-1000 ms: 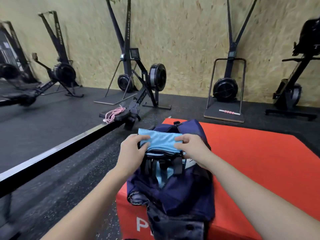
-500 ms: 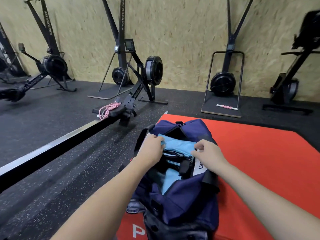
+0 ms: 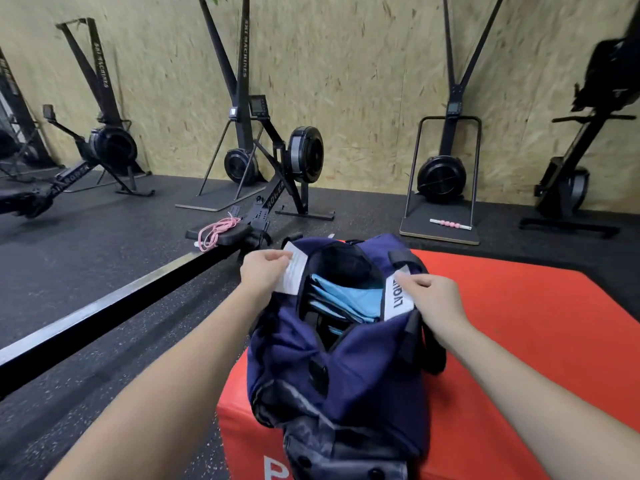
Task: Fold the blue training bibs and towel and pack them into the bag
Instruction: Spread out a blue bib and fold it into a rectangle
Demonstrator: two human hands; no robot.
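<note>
1. Chipboard wall [image 3: 346, 81] and black rubber floor [image 3: 86, 258] back a red padded box [image 3: 519, 323].
2. On the box lies a navy fabric bag [image 3: 346, 368], its mouth spread open.
3. Folded light-blue cloth [image 3: 349, 299] sits inside.
4. Left hand [image 3: 263, 271] pinches the bag's left white-edged rim.
5. Right hand [image 3: 433, 296] pinches the right rim.

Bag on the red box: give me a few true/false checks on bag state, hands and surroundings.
1. The bag is zipped shut. False: its mouth is held open.
2. Light blue folded fabric lies inside the bag. True.
3. The left hand and right hand each grip a white panel at the opening. True.
4. The bag sits on the black floor. False: it rests on the red box.
5. A pink rope lies on the rower seat. True.
</note>
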